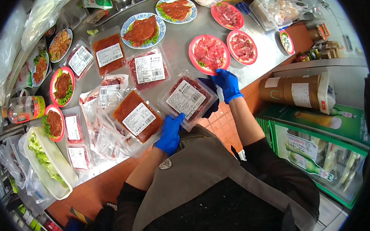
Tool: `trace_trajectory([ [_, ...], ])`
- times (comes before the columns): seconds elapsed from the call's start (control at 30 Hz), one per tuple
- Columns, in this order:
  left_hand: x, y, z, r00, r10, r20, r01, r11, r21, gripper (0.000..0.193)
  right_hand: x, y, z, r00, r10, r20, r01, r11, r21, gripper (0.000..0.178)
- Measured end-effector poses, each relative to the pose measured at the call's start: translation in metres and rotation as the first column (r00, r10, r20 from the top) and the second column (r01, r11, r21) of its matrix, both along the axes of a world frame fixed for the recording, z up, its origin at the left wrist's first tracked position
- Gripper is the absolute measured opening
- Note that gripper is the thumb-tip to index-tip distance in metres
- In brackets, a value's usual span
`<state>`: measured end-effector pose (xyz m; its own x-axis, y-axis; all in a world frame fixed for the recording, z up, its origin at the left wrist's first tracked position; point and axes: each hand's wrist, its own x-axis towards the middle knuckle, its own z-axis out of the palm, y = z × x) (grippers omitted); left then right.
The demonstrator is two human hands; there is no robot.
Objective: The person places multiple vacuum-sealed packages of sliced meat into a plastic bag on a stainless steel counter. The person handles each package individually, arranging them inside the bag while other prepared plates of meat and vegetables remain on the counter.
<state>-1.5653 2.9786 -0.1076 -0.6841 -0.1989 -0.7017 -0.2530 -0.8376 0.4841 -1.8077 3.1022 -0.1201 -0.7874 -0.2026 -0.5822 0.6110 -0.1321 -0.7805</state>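
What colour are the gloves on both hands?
Blue, on the left hand and the right hand; the head view shows it.

Head view, single: worn on my head, looking steeply down over my apron [204, 173] at the steel counter [177, 45]. Close range; my forearms enter from the lower edge (my left at picture left). Wide fisheye bends counter edges toward the dark rim. Crates [320, 150] fall at right.

White-labelled clear meat packs [187, 99] crowd the steel counter [177, 45] — green cartons [320, 150] stand right.
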Motion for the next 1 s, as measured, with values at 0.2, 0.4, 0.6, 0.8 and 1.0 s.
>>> trace_trajectory([
  [0.2, 0.0, 0.0, 0.0, 0.999, -0.015, -0.034, 0.015, 0.999, 0.029, 0.036, -0.031, -0.029, 0.016, 0.992, 0.057, -0.111, -0.064, 0.996, -0.059, 0.01],
  [0.4, -0.001, 0.002, -0.012, 0.989, 0.07, -0.133, -0.068, 0.998, 0.019, 0.037, 0.026, 0.007, 0.023, 0.439, 0.792, -0.424, -0.384, 0.592, 0.708, 0.039],
  [0.6, -0.004, -0.001, -0.009, 0.993, -0.009, -0.121, -0.009, 0.989, -0.147, 0.037, 0.005, 0.027, -0.003, 0.461, 0.807, -0.369, -0.392, 0.558, 0.731, 0.036],
  [0.8, -0.033, 0.007, 0.01, 0.99, -0.032, -0.137, -0.004, 0.966, -0.257, 0.036, -0.054, 0.053, 0.003, 0.493, 0.629, -0.601, -0.058, 0.713, 0.699, 0.023],
  [1.0, -0.055, 0.012, -0.016, 0.992, -0.02, -0.122, -0.026, 0.93, -0.366, 0.032, -0.003, -0.006, 0.046, 0.369, 0.641, -0.673, -0.2, 0.762, 0.616, 0.023],
])
